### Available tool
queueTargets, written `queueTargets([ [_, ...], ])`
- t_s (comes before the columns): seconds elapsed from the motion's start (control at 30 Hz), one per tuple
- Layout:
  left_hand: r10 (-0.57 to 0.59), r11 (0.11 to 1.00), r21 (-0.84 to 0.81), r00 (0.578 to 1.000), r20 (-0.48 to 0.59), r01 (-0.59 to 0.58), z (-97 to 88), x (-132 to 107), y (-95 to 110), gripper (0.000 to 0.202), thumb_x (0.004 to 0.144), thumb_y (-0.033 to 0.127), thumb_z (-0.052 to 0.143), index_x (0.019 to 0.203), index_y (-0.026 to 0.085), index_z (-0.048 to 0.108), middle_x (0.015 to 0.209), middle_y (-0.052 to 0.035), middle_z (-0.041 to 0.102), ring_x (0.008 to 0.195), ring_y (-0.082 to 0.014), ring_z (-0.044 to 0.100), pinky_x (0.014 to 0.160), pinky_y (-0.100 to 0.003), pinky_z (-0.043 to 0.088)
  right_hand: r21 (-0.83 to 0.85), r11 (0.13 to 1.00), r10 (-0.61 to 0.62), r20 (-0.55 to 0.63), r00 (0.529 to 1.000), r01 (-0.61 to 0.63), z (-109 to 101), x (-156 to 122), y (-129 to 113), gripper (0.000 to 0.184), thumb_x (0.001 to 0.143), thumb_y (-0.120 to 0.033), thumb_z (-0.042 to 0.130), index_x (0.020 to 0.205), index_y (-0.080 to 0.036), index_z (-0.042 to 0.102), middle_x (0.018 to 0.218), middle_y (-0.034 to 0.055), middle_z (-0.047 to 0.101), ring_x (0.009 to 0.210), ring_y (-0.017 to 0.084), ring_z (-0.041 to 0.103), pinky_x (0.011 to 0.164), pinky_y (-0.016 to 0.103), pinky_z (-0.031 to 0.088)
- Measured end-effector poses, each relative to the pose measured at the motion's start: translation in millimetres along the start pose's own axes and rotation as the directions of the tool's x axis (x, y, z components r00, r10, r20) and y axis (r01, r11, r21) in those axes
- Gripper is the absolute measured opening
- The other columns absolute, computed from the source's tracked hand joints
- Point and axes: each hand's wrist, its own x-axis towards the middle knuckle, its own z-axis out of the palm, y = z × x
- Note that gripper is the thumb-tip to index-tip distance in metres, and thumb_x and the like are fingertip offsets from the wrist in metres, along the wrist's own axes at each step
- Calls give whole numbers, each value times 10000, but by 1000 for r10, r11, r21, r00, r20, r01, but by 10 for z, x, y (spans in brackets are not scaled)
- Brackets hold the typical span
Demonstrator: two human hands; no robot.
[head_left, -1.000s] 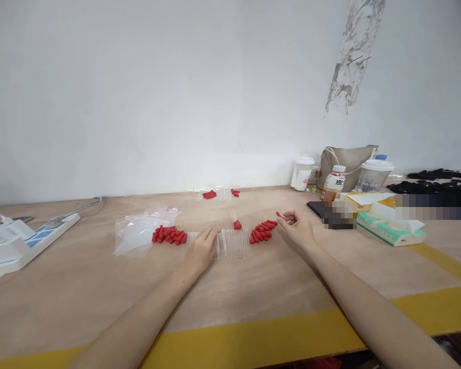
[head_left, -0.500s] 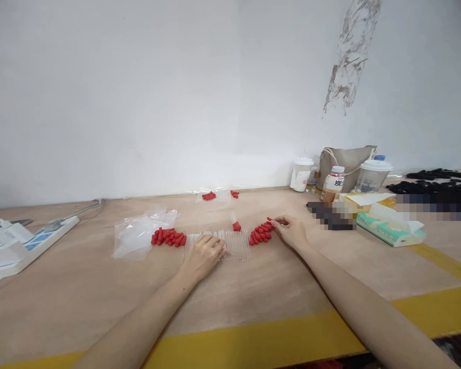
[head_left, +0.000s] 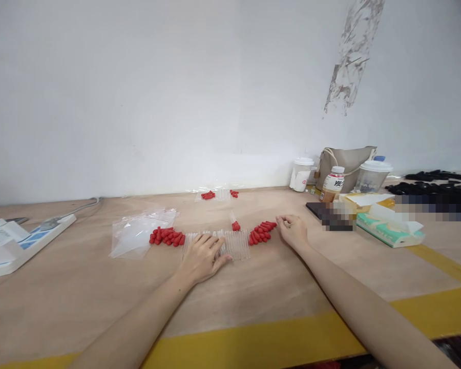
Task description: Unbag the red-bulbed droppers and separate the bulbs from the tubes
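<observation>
A row of clear thin tubes (head_left: 238, 245) lies side by side on the table. Across its left part rests my left hand (head_left: 204, 256), fingers stretched out and thumb spread to the right, covering some of the tubes. Red rubber dropper bulbs lie in a right pile (head_left: 262, 233) and a left pile (head_left: 167, 237), one at each end of the row. My right hand (head_left: 293, 230) is just right of the right pile, its fingers loosely curled, with nothing visible in them. Behind the row lies a clear tube with a red bulb (head_left: 235, 226) at its near end.
Clear plastic bags (head_left: 136, 236) lie at left, near a white power strip (head_left: 42, 243). More red bulbs (head_left: 208, 195) lie by the wall. At right are a dark flat object (head_left: 322, 212), a tissue pack (head_left: 390, 228), a bottle (head_left: 333, 183) and lidded cups (head_left: 301, 175).
My right hand has let go of a red bulb, which now lies on the right pile, and drawn slightly right. My left thumb has spread outward.
</observation>
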Motion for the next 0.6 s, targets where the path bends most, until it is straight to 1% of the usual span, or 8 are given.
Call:
queueTargets([
  [0.1,-67,998,-14,998,-21,67,-89,-52,-45,400,824,440,422,1089,169,547,954,-90,610,908,-231,518,774,-367,368,-14,999,-33,-61,998,32,-97,13,-3,314,777,-394,422,767,-190,661,819,67,633,820,201,517,730,307,347],
  [0.2,-127,992,-10,991,-45,127,-186,-100,-104,432,778,484,465,1071,184,567,983,-84,610,916,-242,513,797,-392,354,-69,997,-35,-110,993,28,-249,89,-64,277,759,-381,450,786,-202,659,798,66,634,848,224,508,738,333,318],
  [0.27,-152,988,-13,987,-54,151,-229,-117,-134,460,743,519,489,1057,196,581,994,-83,607,922,-249,509,802,-403,353,-80,997,-20,-57,998,15,-318,160,-172,244,739,-369,476,775,-210,657,784,54,645,837,223,520,726,333,307],
  [0.33,-150,989,-15,988,-37,149,-244,-121,-149,497,721,550,496,1072,207,577,1045,-91,585,959,-261,495,811,-415,351,-48,998,-36,80,996,40,-312,213,-348,207,719,-355,499,752,-221,652,761,29,654,775,191,545,712,316,308],
  [0.4,-126,992,-13,992,1,126,-240,-119,-150,542,708,579,492,1107,218,557,1116,-101,548,1015,-278,469,844,-441,333,-30,997,-66,217,974,74,-219,226,-579,178,697,-361,519,701,-235,645,737,11,656,752,180,556,714,314,309],
  [0.43,-115,993,-9,993,19,115,-237,-118,-148,562,704,590,488,1125,221,545,1144,-105,530,1041,-285,454,865,-456,318,-39,996,-70,264,962,83,-146,217,-703,183,691,-382,525,674,-238,637,723,5,654,746,182,559,726,325,305],
  [0.5,-106,994,0,994,42,106,-236,-117,-145,585,700,600,485,1146,224,530,1167,-108,513,1072,-293,432,895,-476,290,-89,993,-48,330,943,81,24,179,-936,222,677,-427,534,634,-226,618,701,14,646,718,189,562,740,352,304],
  [0.6,-121,993,9,992,32,120,-256,-119,-159,587,696,601,488,1141,220,533,1154,-108,518,1071,-293,427,909,-485,276,-212,975,13,381,924,74,256,120,-1176,302,641,-483,556,695,-193,619,734,69,643,753,235,569,734,385,313],
])
